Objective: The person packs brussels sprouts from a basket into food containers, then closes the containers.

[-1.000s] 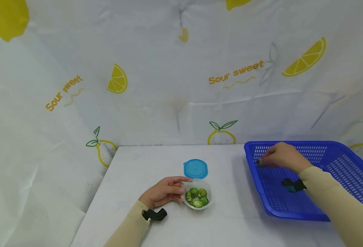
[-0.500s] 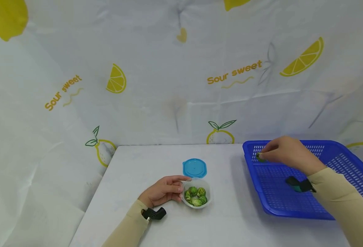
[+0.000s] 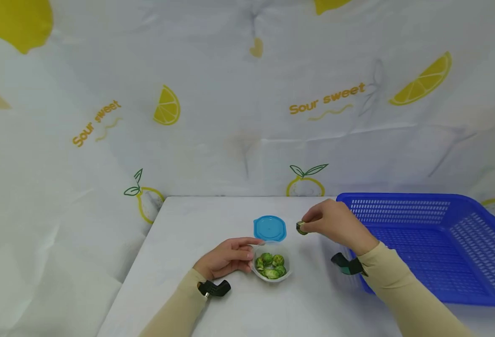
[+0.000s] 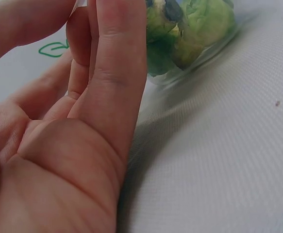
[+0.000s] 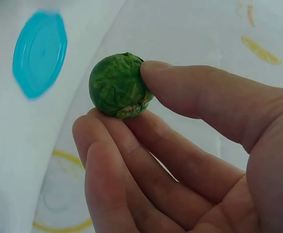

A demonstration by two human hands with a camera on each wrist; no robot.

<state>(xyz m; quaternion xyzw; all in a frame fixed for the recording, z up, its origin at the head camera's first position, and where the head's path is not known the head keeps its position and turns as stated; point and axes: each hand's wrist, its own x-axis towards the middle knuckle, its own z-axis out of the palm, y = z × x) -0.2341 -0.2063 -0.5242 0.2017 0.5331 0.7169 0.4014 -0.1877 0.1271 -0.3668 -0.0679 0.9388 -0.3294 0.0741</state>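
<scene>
A Brussels sprout [image 5: 117,87], green and round, is pinched between the thumb and fingers of my right hand [image 3: 338,227]. That hand is above the table, between the blue basket and a small clear plastic container [image 3: 287,262]. Several Brussels sprouts [image 3: 271,273] lie inside the container, around its bottom. My left hand [image 3: 228,257] holds the container's left side, thumb and fingers at its rim. The left wrist view shows that hand [image 4: 78,121] close up, with part of the container and its sprouts behind the thumb.
A blue lid [image 3: 270,228] lies flat on the white table [image 3: 180,234] just behind the container. The large blue plastic basket [image 3: 424,299] stands at the right, partly behind my right forearm. A lemon-printed cloth [image 3: 230,93] hangs behind the table.
My right hand has lifted the Brussels sprout out of the blue basket and carried it left over the table. My left hand has stayed at the container.
</scene>
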